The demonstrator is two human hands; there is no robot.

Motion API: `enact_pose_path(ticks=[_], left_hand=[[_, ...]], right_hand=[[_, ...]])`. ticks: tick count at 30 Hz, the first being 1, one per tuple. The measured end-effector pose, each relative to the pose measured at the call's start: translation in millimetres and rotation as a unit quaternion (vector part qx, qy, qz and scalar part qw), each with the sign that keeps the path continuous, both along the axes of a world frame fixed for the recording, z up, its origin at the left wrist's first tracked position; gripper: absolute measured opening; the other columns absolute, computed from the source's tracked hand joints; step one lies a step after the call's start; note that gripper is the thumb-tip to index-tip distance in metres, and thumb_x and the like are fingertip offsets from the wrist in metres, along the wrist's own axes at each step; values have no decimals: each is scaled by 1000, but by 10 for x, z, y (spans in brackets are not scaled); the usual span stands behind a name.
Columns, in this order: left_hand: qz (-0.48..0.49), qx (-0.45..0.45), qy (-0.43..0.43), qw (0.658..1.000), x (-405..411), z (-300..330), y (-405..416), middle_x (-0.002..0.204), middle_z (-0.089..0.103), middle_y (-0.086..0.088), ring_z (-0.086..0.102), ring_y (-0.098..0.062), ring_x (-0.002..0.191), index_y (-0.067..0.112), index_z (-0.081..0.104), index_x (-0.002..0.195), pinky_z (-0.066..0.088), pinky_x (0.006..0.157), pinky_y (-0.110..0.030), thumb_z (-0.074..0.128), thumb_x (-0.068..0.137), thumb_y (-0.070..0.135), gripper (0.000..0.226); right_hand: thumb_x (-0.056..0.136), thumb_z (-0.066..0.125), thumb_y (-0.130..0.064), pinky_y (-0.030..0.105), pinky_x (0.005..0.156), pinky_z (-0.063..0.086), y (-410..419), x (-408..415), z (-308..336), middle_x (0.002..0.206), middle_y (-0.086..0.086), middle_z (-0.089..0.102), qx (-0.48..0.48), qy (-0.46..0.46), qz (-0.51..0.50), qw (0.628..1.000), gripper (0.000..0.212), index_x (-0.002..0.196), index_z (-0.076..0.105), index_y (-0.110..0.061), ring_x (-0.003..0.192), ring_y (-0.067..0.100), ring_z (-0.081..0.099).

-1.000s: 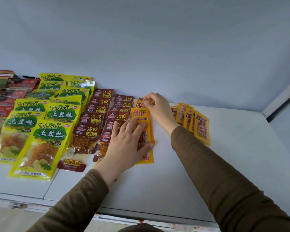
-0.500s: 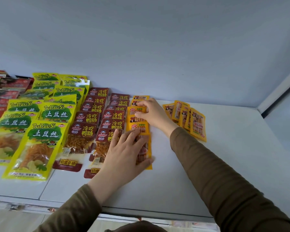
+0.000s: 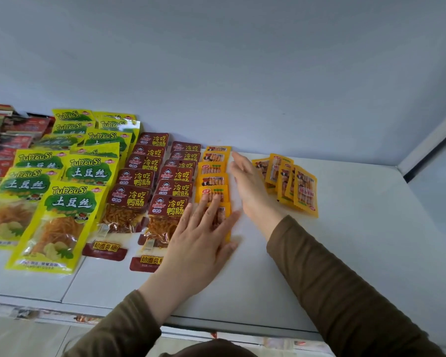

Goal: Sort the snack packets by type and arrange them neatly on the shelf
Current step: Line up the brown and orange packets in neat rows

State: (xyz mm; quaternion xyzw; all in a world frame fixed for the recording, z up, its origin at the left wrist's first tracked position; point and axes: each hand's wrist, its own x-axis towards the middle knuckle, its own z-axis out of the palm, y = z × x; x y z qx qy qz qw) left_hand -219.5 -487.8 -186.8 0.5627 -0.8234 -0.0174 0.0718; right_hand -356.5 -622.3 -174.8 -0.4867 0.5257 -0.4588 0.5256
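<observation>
Three snack types already lie in overlapping rows on the white shelf [image 3: 345, 253]: the yellow-green TuDouSi potato-shred packets [image 3: 70, 202] at left, two columns of dark red duck-intestine packets [image 3: 144, 181] next to them, and one column of small orange packets [image 3: 213, 173] just to their right. The left hand [image 3: 204, 238] lies flat and spread, palm down, on the nearest packet of that orange column, pressing it to the shelf rather than gripping it. The right hand [image 3: 250, 186] is open with its fingers straight and together, edge-on just beside the right side of the orange column; it holds nothing, and I cannot tell whether it touches the packets. My reading is that the orange column is being squared up. Left to do, as I judge it: a loose fan of orange packets [image 3: 294, 186] sits apart on the right, overlapped and askew, and probably belongs in a tidy column of its own or with the first. At far left a heap of red and dark packets [image 3: 8, 140] runs off the frame, and how well sorted it is cannot be judged.
</observation>
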Motion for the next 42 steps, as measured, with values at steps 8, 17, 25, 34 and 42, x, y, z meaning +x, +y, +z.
enact_pose_path(ticks=[8,17,25,34,42], left_hand=[[12,19,-35,999,14,9,-35,172,4,-8,-11,-28,158,36,26,154,-4,127,-51,14,102,52,56],[16,16,-69,997,-271,47,-135,172,4,-4,-4,-24,159,27,15,164,-8,126,-52,6,103,59,69],[21,25,-58,998,-237,24,-136,172,6,-2,-6,-20,159,17,15,164,-16,125,-46,7,103,61,75],[70,-65,119,988,74,195,31,160,41,-5,28,-21,153,17,43,149,13,128,-47,34,102,43,54],[19,10,7,1000,470,87,36,167,28,5,10,-20,158,27,31,160,6,128,-53,18,99,68,75]], right_hand=[[108,46,-25,12,84,47,189,103,-107,153,-2,48,53,-112,9,992,46,154,40,-22,123,3,53],[111,37,-27,32,119,26,-504,117,99,165,3,28,52,-16,-41,998,51,159,28,-14,151,19,29],[111,34,-33,28,109,26,-634,230,120,166,-1,25,40,17,-6,999,52,160,25,-20,152,19,26],[110,37,-23,4,90,31,-337,-79,164,146,-8,53,-118,176,16,977,36,141,54,-21,128,0,45],[108,44,-20,29,112,36,110,-220,111,149,-5,52,-182,381,183,888,35,140,57,-26,137,10,45]])
